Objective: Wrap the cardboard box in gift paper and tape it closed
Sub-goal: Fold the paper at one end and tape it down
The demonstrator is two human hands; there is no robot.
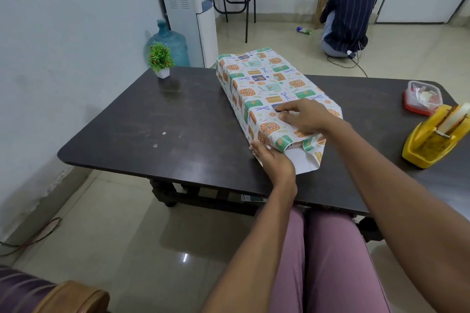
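Two hands are seen on one wrapped parcel: the right hand (pixel 302 115) is laid palm-down on the top of the gift paper (pixel 267 84), its fingers lightly bent and pressing rather than clamped round anything; the left hand (pixel 270 159) is set flat against the near left corner, fingers straight and together, pressed on the loose paper at the parcel's open end.

One dark tabletop (pixel 152 122) is shown, with rounded corners and a scuffed, faintly reflective surface; one cardboard box (pixel 296 145) is lying lengthwise near its middle, almost wholly covered by the patterned paper, with only a sliver of it glimpsed at the near end, where the white underside of the paper is spread on the tabletop.

One yellow tape dispenser (pixel 432 145) is placed at the right edge, well apart from the parcel; one clear container with a red lid (pixel 422 98) is set just behind it; one small potted plant (pixel 161 60) is stood at the far left corner.

One white water dispenser (pixel 188 7) and one blue water jug (pixel 169 43) are found against the pale wall; one person in a striped shirt (pixel 347 15) is crouched on the tiled floor (pixel 114 223) beyond; two small pale specks are noted on the tabletop's left part.
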